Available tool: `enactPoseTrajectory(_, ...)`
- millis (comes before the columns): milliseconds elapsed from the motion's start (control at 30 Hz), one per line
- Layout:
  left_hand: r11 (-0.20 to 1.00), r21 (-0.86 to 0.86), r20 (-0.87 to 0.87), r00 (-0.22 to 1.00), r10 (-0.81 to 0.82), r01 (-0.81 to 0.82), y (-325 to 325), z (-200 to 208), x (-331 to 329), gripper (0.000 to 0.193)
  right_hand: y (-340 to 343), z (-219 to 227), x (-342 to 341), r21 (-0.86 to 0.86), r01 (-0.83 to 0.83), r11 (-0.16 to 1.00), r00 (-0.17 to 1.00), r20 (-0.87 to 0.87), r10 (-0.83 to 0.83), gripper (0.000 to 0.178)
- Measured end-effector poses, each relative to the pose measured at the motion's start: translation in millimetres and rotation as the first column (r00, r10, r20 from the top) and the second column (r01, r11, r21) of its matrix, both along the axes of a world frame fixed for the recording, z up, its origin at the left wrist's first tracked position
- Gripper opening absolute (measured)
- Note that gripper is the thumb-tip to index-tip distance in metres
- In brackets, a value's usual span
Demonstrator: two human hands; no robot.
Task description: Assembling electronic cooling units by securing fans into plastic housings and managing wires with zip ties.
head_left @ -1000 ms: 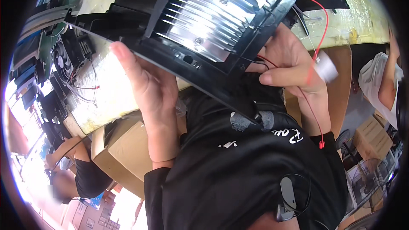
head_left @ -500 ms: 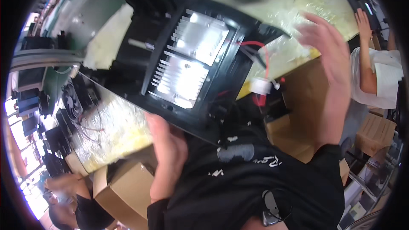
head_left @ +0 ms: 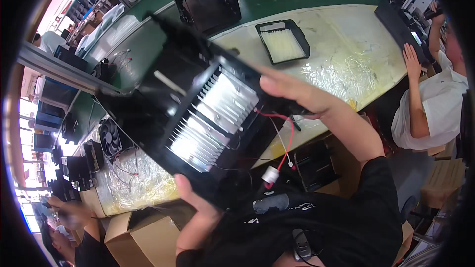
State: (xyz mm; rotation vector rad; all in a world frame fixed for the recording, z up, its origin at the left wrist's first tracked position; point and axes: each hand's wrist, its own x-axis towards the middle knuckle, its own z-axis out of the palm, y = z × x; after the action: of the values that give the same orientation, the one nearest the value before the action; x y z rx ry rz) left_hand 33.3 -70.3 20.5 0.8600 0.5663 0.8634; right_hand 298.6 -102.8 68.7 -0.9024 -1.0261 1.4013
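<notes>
Both my hands hold up a black plastic housing, tilted over the bench. Inside it sit two silver finned heat sinks. A red wire with a white connector hangs from its right side. My left hand grips the near lower edge, thumb on top and fingers hidden underneath. At the far right edge my right hand is closed on the housing, its thumb over the rim near the heat sinks and the other fingers mostly out of sight.
A black tray of pale sticks lies on the film-covered bench. Another black housing stands beyond it, and a black fan at left. Cardboard boxes are below. Other people work at left and right.
My right hand has come in from the right and taken hold of the housing's edge. The housing has shifted slightly down, and its wire and connector have swung left and lower.
</notes>
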Motion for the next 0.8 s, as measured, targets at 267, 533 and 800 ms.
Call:
enactPoseTrajectory(267, 0.946, 0.235, 0.0, 0.974, -0.228, 0.221, 168.3, 133.2, 230.9, 0.058, 64.9, 84.7, 145.7, 0.06, 0.424, 0.904, 0.856, -0.354, -0.378, 0.024)
enactPoseTrajectory(533, 0.877, 0.041, -0.151, 0.87, -0.469, 0.479, 254.2, 98.5, 449.8, 0.026, 131.7, -8.7, 414.8, -0.042, 0.461, 0.886, 0.87, -0.173, -0.461, 0.021)
enactPoseTrajectory(800, 0.986, -0.039, -0.517, 0.842, -0.158, 0.161, 298.7, 22.8, 505.4, 0.123, 212.7, -101.7, 460.2, -0.208, 0.386, 0.899, 0.891, -0.169, -0.422, 0.022)
